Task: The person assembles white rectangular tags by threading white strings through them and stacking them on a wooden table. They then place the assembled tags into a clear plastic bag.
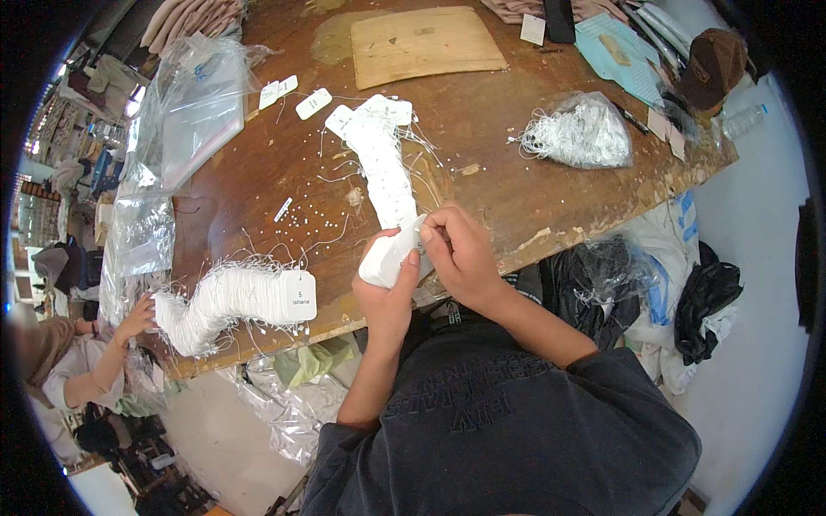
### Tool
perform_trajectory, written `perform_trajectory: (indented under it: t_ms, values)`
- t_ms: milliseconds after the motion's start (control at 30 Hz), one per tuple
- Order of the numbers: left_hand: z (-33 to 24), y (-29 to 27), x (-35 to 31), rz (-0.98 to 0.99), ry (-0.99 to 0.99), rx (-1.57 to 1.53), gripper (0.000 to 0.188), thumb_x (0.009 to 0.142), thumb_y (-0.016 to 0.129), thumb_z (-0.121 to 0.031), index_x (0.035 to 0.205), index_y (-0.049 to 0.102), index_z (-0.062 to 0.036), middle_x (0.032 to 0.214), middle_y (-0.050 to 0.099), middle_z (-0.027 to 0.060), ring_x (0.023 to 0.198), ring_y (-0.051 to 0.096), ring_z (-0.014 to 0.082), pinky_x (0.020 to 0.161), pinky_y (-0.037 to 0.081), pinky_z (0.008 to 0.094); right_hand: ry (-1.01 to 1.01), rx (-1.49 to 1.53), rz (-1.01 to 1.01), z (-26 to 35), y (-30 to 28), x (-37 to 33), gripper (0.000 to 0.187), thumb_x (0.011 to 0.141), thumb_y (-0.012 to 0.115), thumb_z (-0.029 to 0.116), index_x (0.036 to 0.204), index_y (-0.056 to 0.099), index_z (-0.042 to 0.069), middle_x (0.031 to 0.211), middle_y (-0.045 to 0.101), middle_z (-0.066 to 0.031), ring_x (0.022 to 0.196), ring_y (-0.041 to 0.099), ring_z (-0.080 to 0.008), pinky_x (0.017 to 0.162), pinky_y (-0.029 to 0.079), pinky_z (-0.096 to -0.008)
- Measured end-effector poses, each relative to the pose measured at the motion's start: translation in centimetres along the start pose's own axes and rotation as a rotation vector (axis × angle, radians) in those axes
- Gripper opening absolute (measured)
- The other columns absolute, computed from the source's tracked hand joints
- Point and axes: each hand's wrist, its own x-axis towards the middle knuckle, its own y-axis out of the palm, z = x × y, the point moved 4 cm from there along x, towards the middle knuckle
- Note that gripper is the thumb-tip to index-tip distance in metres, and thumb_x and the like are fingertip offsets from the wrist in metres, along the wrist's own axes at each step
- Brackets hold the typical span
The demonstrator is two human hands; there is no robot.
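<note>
A thick stack of white hang tags (385,266) lies in my left hand (387,297), its fingers wrapped round the sides and the thumb on top. My right hand (456,255) is closed in a pinch at the stack's upper corner, on the edge of a tag. What else may be between those fingertips is too small to tell. Just beyond my hands, a long overlapping row of white tags (385,168) with loose strings stretches away over the table. To the left lies a second, curved row of strung tags (232,297).
A co-worker's hand (136,320) touches the curved row's left end. On the wooden table (284,163) are a plastic bag of white strings (578,133), clear plastic bags (202,129), a few loose tags (313,104), a flat tan board (426,45) and scattered white dots.
</note>
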Motion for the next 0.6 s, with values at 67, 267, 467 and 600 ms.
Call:
perform_trajectory:
  t_ms: [67, 267, 467, 600]
  values:
    - [0.04, 0.02, -0.03, -0.001, -0.006, -0.007, 0.033, 0.085, 0.069, -0.003, 0.116, 0.059, 0.0010, 0.103, 0.063, 0.0051, 0.092, 0.057, 0.0094, 0.079, 0.047, 0.0242, 0.008, -0.020, 0.011, -0.07, 0.02, 0.01, 0.008, 0.092, 0.056, 0.007, 0.093, 0.052, 0.000, 0.082, 0.053, -0.0142, 0.070, 0.054, -0.0277, 0.064, 0.043, -0.0358]
    - [-0.20, 0.05, -0.15, 0.009, 0.003, 0.021, 0.032, 0.085, 0.069, -0.004, 0.115, 0.058, 0.0006, 0.102, 0.063, 0.0045, 0.091, 0.057, 0.0088, 0.079, 0.047, 0.0238, 0.020, -0.046, 0.038, -0.09, 0.11, 0.06, 0.009, 0.092, 0.055, 0.008, 0.092, 0.051, 0.000, 0.082, 0.052, -0.0156, 0.072, 0.054, -0.0322, 0.066, 0.044, -0.0387]
    - [-0.42, -0.09, -0.07, 0.010, 0.058, 0.116, 0.028, 0.083, 0.070, -0.005, 0.110, 0.061, -0.0008, 0.097, 0.064, 0.0044, 0.087, 0.057, 0.0088, 0.076, 0.047, 0.0252, 0.012, -0.048, 0.060, -0.06, 0.05, 0.21, 0.008, 0.092, 0.053, 0.008, 0.092, 0.051, 0.001, 0.082, 0.051, -0.0155, 0.073, 0.054, -0.0335, 0.066, 0.044, -0.0393]
    - [-0.86, -0.12, -0.14, 0.041, 0.116, 0.300, 0.025, 0.081, 0.071, -0.005, 0.105, 0.064, -0.0036, 0.093, 0.065, 0.0074, 0.083, 0.059, 0.0101, 0.075, 0.048, 0.0265, 0.042, -0.022, 0.097, -0.28, 0.06, 0.17, 0.007, 0.093, 0.050, 0.007, 0.092, 0.050, 0.000, 0.083, 0.051, -0.0159, 0.074, 0.054, -0.0346, 0.067, 0.044, -0.0394]
